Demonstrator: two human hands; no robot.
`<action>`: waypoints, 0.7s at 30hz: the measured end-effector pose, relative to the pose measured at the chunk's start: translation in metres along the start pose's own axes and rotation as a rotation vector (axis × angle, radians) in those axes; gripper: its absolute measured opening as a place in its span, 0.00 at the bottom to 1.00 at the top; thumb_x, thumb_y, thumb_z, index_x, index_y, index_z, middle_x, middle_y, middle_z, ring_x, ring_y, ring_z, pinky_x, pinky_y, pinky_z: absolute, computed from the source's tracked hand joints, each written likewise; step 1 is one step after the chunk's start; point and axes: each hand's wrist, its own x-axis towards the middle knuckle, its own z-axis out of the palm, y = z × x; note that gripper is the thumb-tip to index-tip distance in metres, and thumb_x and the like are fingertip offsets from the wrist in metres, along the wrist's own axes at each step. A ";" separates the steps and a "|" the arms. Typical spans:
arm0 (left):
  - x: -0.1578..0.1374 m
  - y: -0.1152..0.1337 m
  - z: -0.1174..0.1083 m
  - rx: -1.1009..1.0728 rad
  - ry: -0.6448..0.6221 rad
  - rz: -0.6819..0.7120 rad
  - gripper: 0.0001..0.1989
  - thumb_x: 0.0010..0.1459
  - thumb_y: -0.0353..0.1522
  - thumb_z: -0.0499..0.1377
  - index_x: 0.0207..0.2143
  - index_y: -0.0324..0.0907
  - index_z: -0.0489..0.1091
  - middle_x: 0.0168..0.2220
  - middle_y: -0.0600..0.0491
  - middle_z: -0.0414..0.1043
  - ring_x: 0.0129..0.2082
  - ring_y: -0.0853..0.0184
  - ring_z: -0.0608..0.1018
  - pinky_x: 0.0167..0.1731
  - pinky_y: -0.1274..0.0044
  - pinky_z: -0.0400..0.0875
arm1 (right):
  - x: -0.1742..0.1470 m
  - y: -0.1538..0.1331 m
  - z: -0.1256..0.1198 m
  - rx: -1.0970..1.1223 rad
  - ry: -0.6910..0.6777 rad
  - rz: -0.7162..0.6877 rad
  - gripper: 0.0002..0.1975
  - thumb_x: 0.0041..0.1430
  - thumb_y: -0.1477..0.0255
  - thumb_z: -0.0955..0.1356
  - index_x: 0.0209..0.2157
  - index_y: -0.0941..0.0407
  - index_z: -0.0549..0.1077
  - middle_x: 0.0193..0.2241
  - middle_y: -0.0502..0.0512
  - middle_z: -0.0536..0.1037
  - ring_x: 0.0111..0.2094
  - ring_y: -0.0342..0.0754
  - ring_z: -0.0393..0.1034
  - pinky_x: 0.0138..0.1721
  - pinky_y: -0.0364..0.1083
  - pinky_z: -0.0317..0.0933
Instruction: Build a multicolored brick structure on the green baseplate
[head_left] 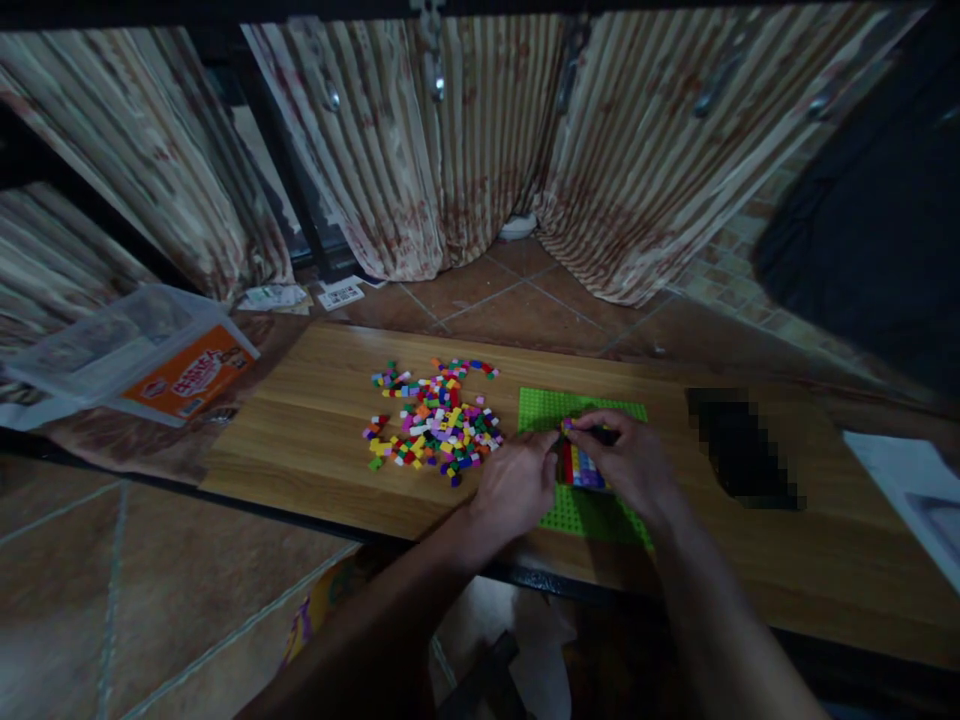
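Note:
A green studded baseplate [596, 512] lies on the wooden table, and rows of coloured building bricks [583, 470] in red, yellow, blue and purple stand on its middle. My left hand [517, 482] is closed at the left side of these rows; what its fingertips hold, if anything, is hidden. From the right, my right hand [634, 458] reaches over the rows, thumb and fingers pinched at a small building brick [568, 425] at their far end. Both hands' fingertips nearly meet there. Whether that brick is fixed to the others I cannot tell.
A loose pile of small coloured bricks [450, 425] spreads over the table [292, 430] to the left. Beyond its left end stands a clear plastic box [142, 345] with an orange label. A dark, pixelated object [739, 450] and white paper [900, 490] lie at the right. Striped curtains [405, 150] hang behind.

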 end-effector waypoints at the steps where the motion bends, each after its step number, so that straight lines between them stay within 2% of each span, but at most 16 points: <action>1: 0.001 -0.004 -0.006 -0.022 0.039 -0.014 0.17 0.61 0.28 0.51 0.51 0.39 0.70 0.45 0.46 0.78 0.43 0.62 0.79 0.47 0.71 0.73 | -0.002 -0.004 -0.001 -0.014 0.054 -0.034 0.09 0.53 0.62 0.69 0.29 0.53 0.77 0.35 0.55 0.79 0.39 0.53 0.72 0.45 0.54 0.63; 4: 0.005 -0.020 -0.028 -0.091 0.172 -0.087 0.17 0.60 0.27 0.52 0.50 0.39 0.72 0.47 0.46 0.77 0.46 0.62 0.79 0.49 0.71 0.73 | -0.010 -0.020 -0.002 -0.043 0.223 -0.138 0.07 0.56 0.64 0.67 0.30 0.52 0.76 0.37 0.56 0.78 0.43 0.55 0.70 0.48 0.56 0.61; 6: 0.007 -0.033 -0.043 -0.119 0.271 -0.158 0.16 0.60 0.27 0.52 0.49 0.40 0.73 0.45 0.48 0.78 0.45 0.62 0.79 0.48 0.72 0.73 | -0.017 -0.033 0.004 -0.019 0.242 -0.188 0.07 0.59 0.66 0.66 0.31 0.51 0.75 0.34 0.54 0.78 0.42 0.54 0.70 0.46 0.55 0.61; 8: 0.008 -0.047 -0.057 -0.135 0.356 -0.192 0.16 0.60 0.29 0.53 0.49 0.41 0.73 0.45 0.48 0.79 0.45 0.62 0.79 0.48 0.72 0.73 | -0.023 -0.047 0.015 0.008 0.165 -0.259 0.07 0.60 0.68 0.66 0.31 0.50 0.75 0.32 0.53 0.78 0.39 0.52 0.69 0.42 0.52 0.62; 11: 0.005 -0.062 -0.072 -0.143 0.437 -0.244 0.15 0.60 0.29 0.54 0.48 0.40 0.74 0.43 0.48 0.79 0.41 0.63 0.80 0.45 0.73 0.73 | -0.033 -0.062 0.038 -0.029 -0.156 -0.420 0.08 0.61 0.74 0.65 0.31 0.50 0.76 0.32 0.52 0.77 0.39 0.50 0.68 0.42 0.50 0.62; 13: 0.001 -0.068 -0.080 -0.149 0.453 -0.286 0.15 0.60 0.30 0.54 0.47 0.38 0.75 0.41 0.47 0.79 0.38 0.63 0.80 0.43 0.73 0.74 | -0.037 -0.068 0.053 -0.050 -0.286 -0.458 0.09 0.60 0.76 0.65 0.31 0.51 0.76 0.34 0.52 0.76 0.40 0.49 0.68 0.42 0.48 0.63; 17: -0.005 -0.072 -0.090 -0.157 0.420 -0.306 0.15 0.60 0.30 0.54 0.46 0.38 0.75 0.41 0.48 0.79 0.39 0.63 0.79 0.43 0.73 0.73 | -0.039 -0.067 0.076 -0.103 -0.308 -0.452 0.09 0.59 0.77 0.66 0.33 0.52 0.78 0.37 0.54 0.75 0.42 0.49 0.68 0.45 0.49 0.64; 21: -0.010 -0.074 -0.095 -0.145 0.392 -0.296 0.15 0.60 0.29 0.53 0.46 0.39 0.75 0.41 0.48 0.79 0.40 0.64 0.78 0.43 0.73 0.72 | -0.034 -0.060 0.086 -0.137 -0.297 -0.470 0.09 0.58 0.76 0.67 0.35 0.51 0.78 0.39 0.54 0.74 0.43 0.50 0.68 0.47 0.51 0.65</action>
